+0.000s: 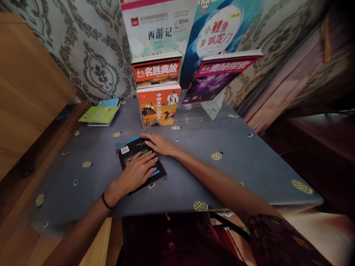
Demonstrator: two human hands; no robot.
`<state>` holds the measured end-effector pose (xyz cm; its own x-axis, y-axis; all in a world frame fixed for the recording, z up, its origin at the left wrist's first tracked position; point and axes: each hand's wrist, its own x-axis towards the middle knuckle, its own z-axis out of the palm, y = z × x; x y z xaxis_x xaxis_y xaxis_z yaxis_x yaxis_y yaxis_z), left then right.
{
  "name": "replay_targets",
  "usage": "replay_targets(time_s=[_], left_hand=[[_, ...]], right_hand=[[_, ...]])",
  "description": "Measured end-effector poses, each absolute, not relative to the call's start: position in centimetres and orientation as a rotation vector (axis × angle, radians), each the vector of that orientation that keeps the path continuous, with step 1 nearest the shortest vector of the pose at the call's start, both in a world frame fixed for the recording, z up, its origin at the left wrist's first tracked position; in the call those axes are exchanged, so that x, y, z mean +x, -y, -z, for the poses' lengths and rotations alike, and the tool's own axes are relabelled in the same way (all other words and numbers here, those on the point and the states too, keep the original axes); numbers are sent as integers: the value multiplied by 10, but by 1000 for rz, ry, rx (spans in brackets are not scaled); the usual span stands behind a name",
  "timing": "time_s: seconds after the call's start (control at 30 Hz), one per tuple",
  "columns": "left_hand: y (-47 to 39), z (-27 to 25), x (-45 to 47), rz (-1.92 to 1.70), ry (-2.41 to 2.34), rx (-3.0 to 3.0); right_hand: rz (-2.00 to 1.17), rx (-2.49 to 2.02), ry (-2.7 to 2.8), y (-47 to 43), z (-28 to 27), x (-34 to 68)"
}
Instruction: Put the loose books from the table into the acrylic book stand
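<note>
Head view: one closed black book (133, 152), barcode side up, lying flat and askew on the patterned tabletop (194, 170), near the front edge. Left hand (140, 168): palm down across the cover, fingers extended and slightly parted, gripping nothing. Right hand (158, 144): at the book's far right corner, fingers stretched out, no closed grip visible. Beyond, upright: orange book (159, 107); to its right, purple-covered book (215, 79) on a clear stand (215, 105). Far left: green book (99, 115) atop a blue one (108, 102). Step in hand, by judgement: steadying or aligning the black book. Called for in any lift: fingers curled beneath an edge, opposite side kept steady.
</note>
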<state>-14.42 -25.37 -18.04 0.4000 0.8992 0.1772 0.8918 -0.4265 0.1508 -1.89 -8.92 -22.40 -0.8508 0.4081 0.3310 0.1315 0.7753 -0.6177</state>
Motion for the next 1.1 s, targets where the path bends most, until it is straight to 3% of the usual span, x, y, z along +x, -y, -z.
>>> replay_targets(time_s=[0.53,0.77,0.93,1.1], left_hand=[[297,185,-120,-329,-1598,2750],[340,190,-126,-543,-1796,2668],[346,189,-173,-895,-2088,2200],[337,203,-198,-903,-2095,2132]], right_hand=[[-677,-481,2577,96,227,-22],[-674,-488,2557,100,220,-18],[-568,-374,2560,152,197,-13],[-471,39,2760,236,193,-1]])
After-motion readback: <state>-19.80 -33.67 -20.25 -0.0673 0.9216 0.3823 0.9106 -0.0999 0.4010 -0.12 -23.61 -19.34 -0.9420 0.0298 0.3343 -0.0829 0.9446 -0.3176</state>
